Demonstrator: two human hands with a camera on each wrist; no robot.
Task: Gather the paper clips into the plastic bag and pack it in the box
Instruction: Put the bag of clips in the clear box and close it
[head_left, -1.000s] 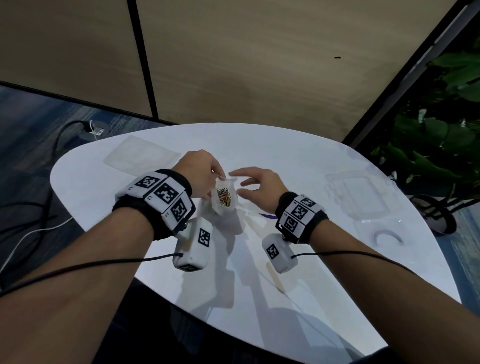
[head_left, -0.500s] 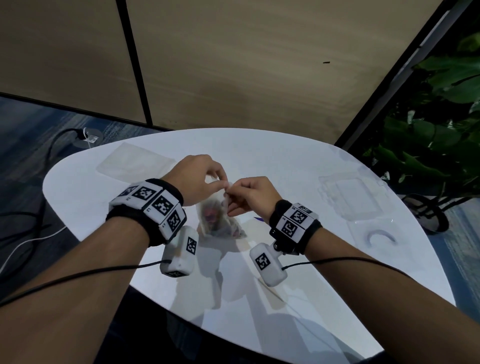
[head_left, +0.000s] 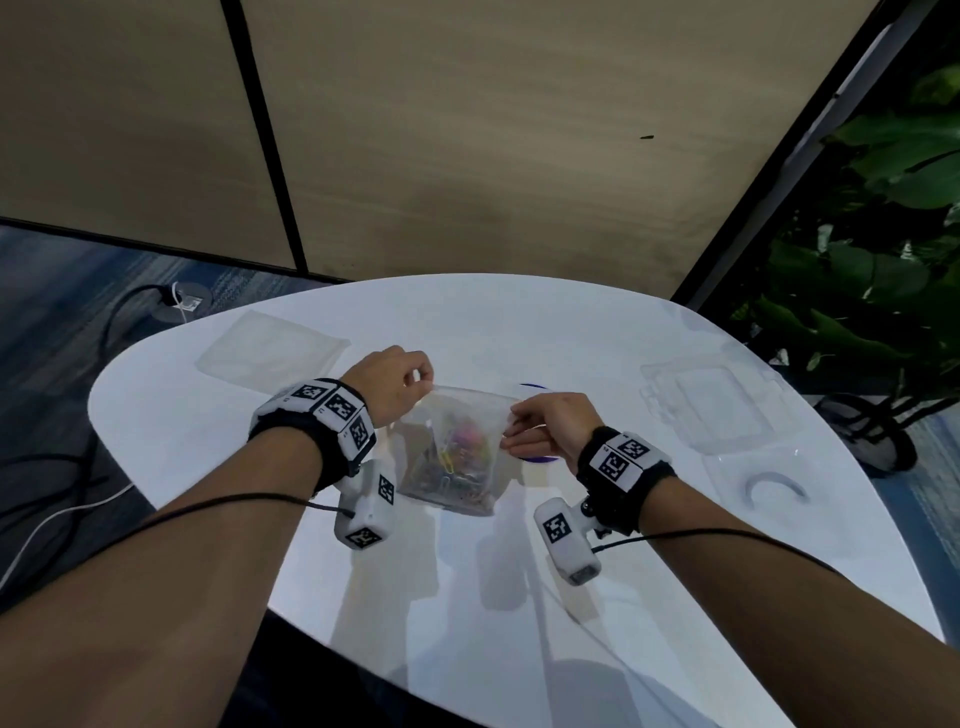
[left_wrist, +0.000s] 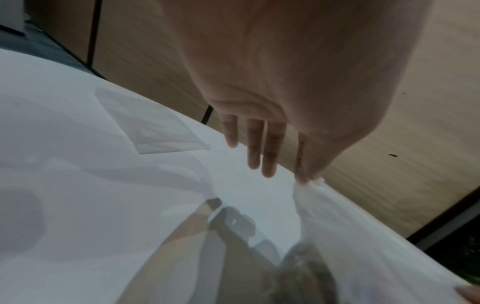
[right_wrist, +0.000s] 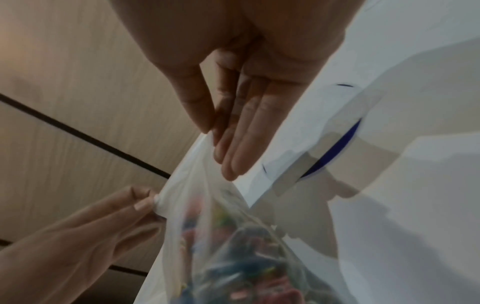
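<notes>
Far left on the white table (head_left: 208, 447): 1 flat clear plastic sheet (head_left: 270, 349), lying flat, well apart from the hands. Can't tell if it's a bag or a lid.

Left hand (head_left: 387, 387): thumb and forefinger pinch the top-left corner of the plastic bag (head_left: 457, 447); in the left wrist view the other three fingers (left_wrist: 269, 148) hang straight, holding nothing.

Centre: 1 clear plastic bag, held up between both hands, top edge stretched taut. Whether its bottom touches the table, can't tell. Paper clips (head_left: 457, 457) are inside it, a mixed-colour heap (pink, yellow, blue and darker ones) bunched toward the bottom. Too many and too blurred to count. No loose clips visible on the table.

Right hand (head_left: 545, 426): thumb and forefinger pinch the top-right corner of the bag; in the right wrist view the remaining fingers (right_wrist: 241, 144) lie straight alongside the bag.

Behind the bag, next to the right hand: 1 round blue-edged mark or disc (head_left: 540, 458) on the table, mostly hidden, can't say what it is.

Right side: 1 clear plastic box (head_left: 711, 402), lying open and flat on the table, well apart from the bag. Just nearer than it, 1 more clear flat piece (head_left: 763, 478) with a pale curved arc on it; may be part of the same box, can't tell.

2 wrist bands with black-and-white markers, one per arm, each with a cabled white camera.
</notes>
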